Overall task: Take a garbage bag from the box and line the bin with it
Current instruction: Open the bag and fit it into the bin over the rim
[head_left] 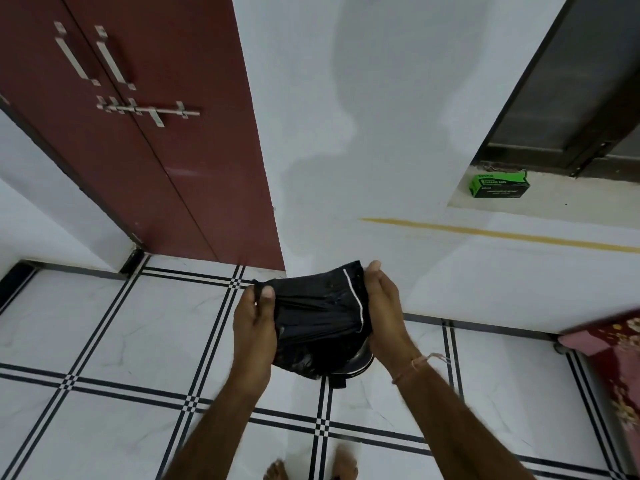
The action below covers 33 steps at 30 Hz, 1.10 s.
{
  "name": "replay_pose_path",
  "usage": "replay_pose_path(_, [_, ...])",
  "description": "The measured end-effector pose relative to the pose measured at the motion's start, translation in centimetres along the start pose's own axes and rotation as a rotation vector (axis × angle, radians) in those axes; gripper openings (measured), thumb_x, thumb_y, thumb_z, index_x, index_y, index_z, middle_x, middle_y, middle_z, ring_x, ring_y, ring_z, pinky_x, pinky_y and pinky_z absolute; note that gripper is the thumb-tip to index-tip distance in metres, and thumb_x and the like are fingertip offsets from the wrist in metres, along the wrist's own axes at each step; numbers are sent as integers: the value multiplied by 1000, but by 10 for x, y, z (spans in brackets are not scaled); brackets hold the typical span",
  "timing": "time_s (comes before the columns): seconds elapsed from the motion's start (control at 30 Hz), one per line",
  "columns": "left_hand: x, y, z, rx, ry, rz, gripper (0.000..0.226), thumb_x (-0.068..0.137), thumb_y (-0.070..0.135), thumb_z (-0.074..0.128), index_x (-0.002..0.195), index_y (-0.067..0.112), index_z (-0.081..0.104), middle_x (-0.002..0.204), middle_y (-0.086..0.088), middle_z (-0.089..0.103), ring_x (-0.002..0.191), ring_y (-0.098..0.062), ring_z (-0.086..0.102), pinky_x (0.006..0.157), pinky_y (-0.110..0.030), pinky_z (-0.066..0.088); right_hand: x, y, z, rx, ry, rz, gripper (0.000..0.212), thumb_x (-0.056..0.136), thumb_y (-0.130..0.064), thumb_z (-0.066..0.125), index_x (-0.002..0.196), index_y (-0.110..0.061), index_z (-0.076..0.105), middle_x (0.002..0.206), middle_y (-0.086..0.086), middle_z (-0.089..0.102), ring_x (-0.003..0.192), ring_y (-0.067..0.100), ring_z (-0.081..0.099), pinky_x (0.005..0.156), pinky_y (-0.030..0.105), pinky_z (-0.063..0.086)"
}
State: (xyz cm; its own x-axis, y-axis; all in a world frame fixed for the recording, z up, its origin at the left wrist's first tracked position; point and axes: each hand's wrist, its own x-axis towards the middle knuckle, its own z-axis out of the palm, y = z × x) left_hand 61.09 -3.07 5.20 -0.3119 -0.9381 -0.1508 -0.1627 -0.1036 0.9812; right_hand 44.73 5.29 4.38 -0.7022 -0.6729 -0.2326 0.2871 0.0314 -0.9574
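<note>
A black garbage bag [317, 313] is stretched between both hands in front of me, with a thin white edge line near its right side. My left hand [254, 323] pinches its left edge between thumb and fingers. My right hand [384, 306] grips its right edge. Below the bag only a small dark rim of the bin [360, 363] shows; the rest is hidden by the bag. The green garbage bag box [498, 184] sits on a window ledge at the upper right, far from both hands.
A dark red double door [138, 150] with metal handles and a latch stands at the left. White wall rises straight ahead. The floor [138, 341] is white tile with black lines. A red floral cloth [620, 368] lies at the right edge. My bare feet [311, 469] show below.
</note>
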Motion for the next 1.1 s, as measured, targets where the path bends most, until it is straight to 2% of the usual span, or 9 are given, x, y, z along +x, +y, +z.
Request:
replay_pose_path(0.17, [-8, -1, -14, -84, -127, 1, 32, 107, 37, 47, 112, 12, 66, 109, -7, 75, 102, -22, 73, 85, -32, 60, 1, -1, -13, -135, -225, -29, 26, 93, -22, 73, 104, 2, 73, 102, 16, 77, 94, 29, 73, 87, 42, 56])
replay_pose_path(0.27, [-2, 9, -28, -42, -339, -83, 31, 107, 41, 46, 116, 25, 71, 115, 0, 77, 108, -18, 72, 90, -36, 58, 2, -9, -16, -106, -217, 17, 51, 94, -38, 63, 99, 13, 68, 92, 20, 73, 86, 28, 69, 80, 39, 56])
replay_pose_path(0.4, [31, 10, -26, 148, -527, -243, 67, 71, 92, 52, 117, 47, 68, 124, 7, 75, 111, -8, 71, 106, -45, 51, 4, -26, -14, -328, -420, -11, 74, 91, -65, 53, 94, 8, 66, 87, 13, 72, 83, 25, 70, 79, 40, 56])
replay_pose_path(0.5, [17, 32, -7, 166, -703, -161, 38, 97, 48, 63, 118, 18, 74, 115, -7, 78, 111, -21, 73, 96, -35, 56, 11, -35, -7, -388, -492, 5, 77, 93, -71, 47, 88, 5, 61, 83, 9, 66, 80, 20, 66, 73, 44, 54])
replay_pose_path(0.6, [10, 26, -4, -39, -682, -155, 26, 99, 22, 63, 113, 4, 75, 108, -18, 78, 102, -29, 75, 83, -30, 59, 13, -44, -8, -276, -502, 2, 53, 104, -48, 44, 87, -3, 67, 84, 7, 71, 79, 18, 69, 71, 31, 56])
replay_pose_path(0.7, [6, 20, -4, -115, -691, -235, 27, 100, 16, 61, 116, -3, 72, 112, -24, 76, 102, -33, 74, 87, -33, 60, 25, -39, -11, -205, -359, 7, 41, 104, -37, 53, 78, -8, 64, 74, 6, 65, 70, 17, 63, 66, 32, 53])
replay_pose_path(0.87, [-7, 16, 8, -190, -504, -248, 23, 95, 14, 68, 110, -3, 74, 105, -21, 78, 100, -34, 76, 83, -33, 61, 17, -22, -12, -584, 320, -219, 26, 95, -42, 65, 82, -19, 63, 75, -9, 67, 73, 11, 61, 74, 32, 50])
replay_pose_path(1.03, [-12, 17, 18, 12, -412, -87, 20, 84, 13, 81, 103, 10, 77, 93, -8, 81, 91, -22, 78, 84, -34, 61, -34, -28, 0, -204, -327, 169, 44, 92, -48, 69, 84, -5, 67, 71, 1, 63, 65, 12, 56, 57, 26, 44])
replay_pose_path(1.1, [-12, 16, 20, 75, -441, -40, 23, 81, 14, 84, 103, 16, 79, 92, -4, 82, 90, -19, 78, 84, -34, 61, -34, -24, 0, -154, -378, 269, 35, 89, -44, 74, 87, -9, 69, 72, 2, 64, 63, 12, 57, 56, 24, 43])
